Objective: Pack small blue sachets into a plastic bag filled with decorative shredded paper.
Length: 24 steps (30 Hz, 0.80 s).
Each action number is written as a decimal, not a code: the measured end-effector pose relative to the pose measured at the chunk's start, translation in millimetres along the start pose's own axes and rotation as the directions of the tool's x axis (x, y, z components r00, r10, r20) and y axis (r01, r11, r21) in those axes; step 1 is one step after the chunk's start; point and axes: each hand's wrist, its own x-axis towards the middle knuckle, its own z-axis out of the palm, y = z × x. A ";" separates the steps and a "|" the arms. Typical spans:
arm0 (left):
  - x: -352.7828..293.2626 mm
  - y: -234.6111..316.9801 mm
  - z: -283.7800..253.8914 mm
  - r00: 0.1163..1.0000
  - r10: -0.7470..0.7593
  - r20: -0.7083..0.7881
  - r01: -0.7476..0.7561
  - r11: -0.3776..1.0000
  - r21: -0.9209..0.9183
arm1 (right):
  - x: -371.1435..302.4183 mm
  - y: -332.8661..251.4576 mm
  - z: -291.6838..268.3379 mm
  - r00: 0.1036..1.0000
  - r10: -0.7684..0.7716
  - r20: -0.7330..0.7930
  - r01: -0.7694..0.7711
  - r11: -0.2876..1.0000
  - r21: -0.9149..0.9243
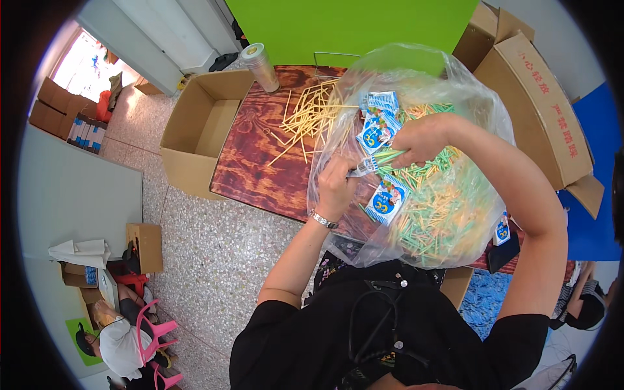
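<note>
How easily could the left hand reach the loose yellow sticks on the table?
Probably yes: the yellow sticks lie nearby, mostly outside the clear plastic bag, though the left hand holds a small packet.

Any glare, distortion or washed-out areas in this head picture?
Head view: dark corners frame the scene; the doorway at upper left is washed out; the plastic bag shows whitish glare, hazing the sticks under it; the fisheye lens makes the seated person at lower left look tipped sideways; the left hand and right hand look fairly sharp.
</note>
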 end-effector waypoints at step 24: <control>-16.0 -11.1 27.3 0.917 -0.253 0.308 0.376 0.806 -0.457 | -24.0 6.4 32.4 0.707 -0.248 -0.662 0.282 0.958 -0.057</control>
